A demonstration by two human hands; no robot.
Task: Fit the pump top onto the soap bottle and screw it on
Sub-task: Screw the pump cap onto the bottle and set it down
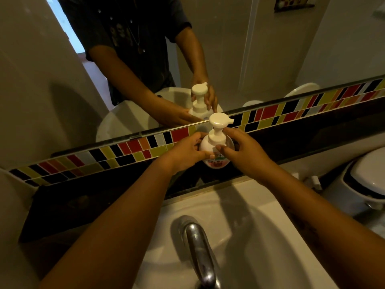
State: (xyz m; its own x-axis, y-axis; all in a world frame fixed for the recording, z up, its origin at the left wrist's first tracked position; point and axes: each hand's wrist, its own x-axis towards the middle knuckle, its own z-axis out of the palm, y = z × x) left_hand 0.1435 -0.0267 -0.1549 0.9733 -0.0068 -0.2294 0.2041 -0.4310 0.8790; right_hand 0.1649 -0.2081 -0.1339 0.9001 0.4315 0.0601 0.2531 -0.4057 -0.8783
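Note:
A white soap bottle [210, 161] with a coloured label stands upright on the dark ledge [125, 184] behind the sink. The cream pump top [218, 124] sits on the bottle's neck, its spout pointing right. My left hand [187, 153] wraps the bottle's left side, thumb on its front. My right hand [241, 151] is at the bottle's right side, thumb and fingers touching the pump's wide collar [216, 143]. The bottle's lower part is partly hidden by both hands.
A mirror [270, 49] rises right behind the bottle above a strip of coloured tiles [291, 111] and repeats the bottle and hands. A white sink [260, 236] with a chrome tap [198, 247] lies below. A white toilet [366, 180] stands at the right.

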